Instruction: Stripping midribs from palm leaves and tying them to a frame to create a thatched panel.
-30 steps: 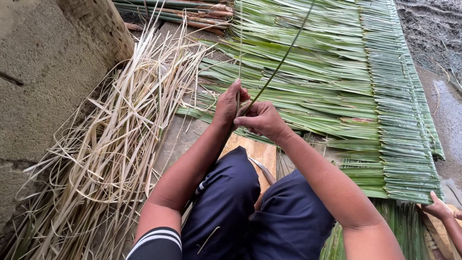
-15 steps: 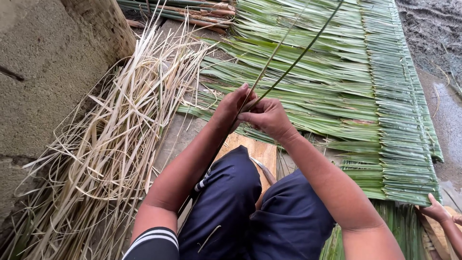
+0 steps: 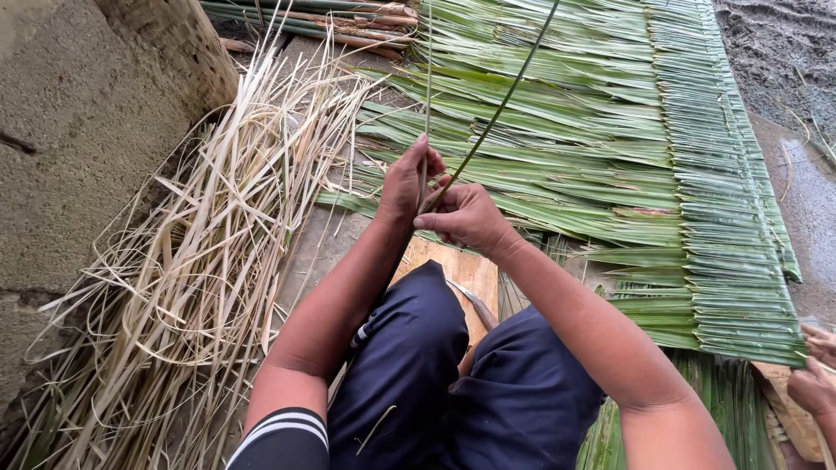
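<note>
Basically, head view: left hand (image 3: 402, 184) and right hand (image 3: 466, 218) both pinched shut on one green leaf strip (image 3: 501, 106), which rises from the grip above the woven leaf panel (image 3: 697, 174). Strip looks light, limp, probably tears along the grain; pinch low, near the split. Dry strips (image 3: 200, 235) piled left.

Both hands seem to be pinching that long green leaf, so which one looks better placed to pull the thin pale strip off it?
Probably the left hand: its fingertips pinch the thin pale strip, which rises apart from the green leaf. The right hand grips the leaf's base, steadying it.
</note>
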